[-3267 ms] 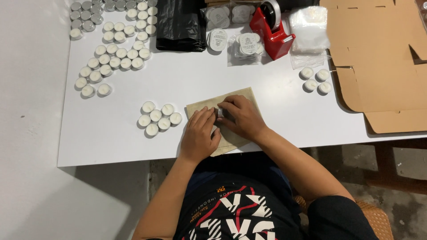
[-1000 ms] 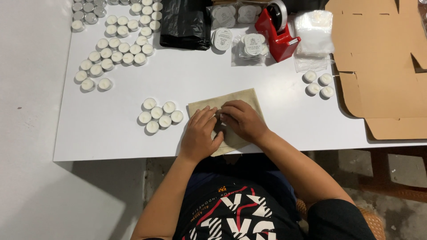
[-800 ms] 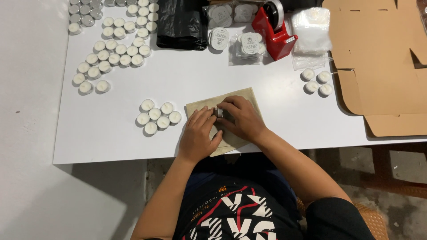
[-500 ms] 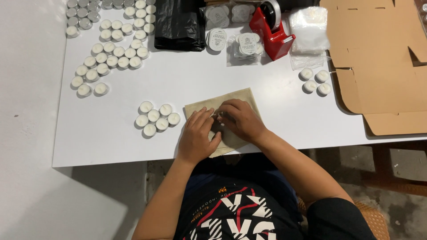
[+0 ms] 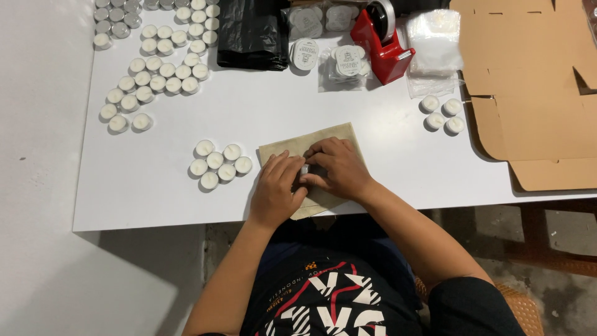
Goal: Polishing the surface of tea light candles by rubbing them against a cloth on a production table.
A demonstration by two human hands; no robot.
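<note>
Tan cloth (image 5: 339, 135), both hands' fingers (image 5: 292, 167) curled together

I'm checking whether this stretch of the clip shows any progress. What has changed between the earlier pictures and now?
Hardly anything. The left hand and right hand stay pressed together over the tan pouch at the near edge of the table, pinching something small between the fingers; only the fingers shift slightly. The six tealights beside the pouch, the red tape dispenser and the flat cardboard box have not moved.

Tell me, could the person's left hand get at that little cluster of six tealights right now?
Probably yes. The left hand rests on the tan pouch, the six tealights sit just beside it, and only bare table lies between them.
</note>
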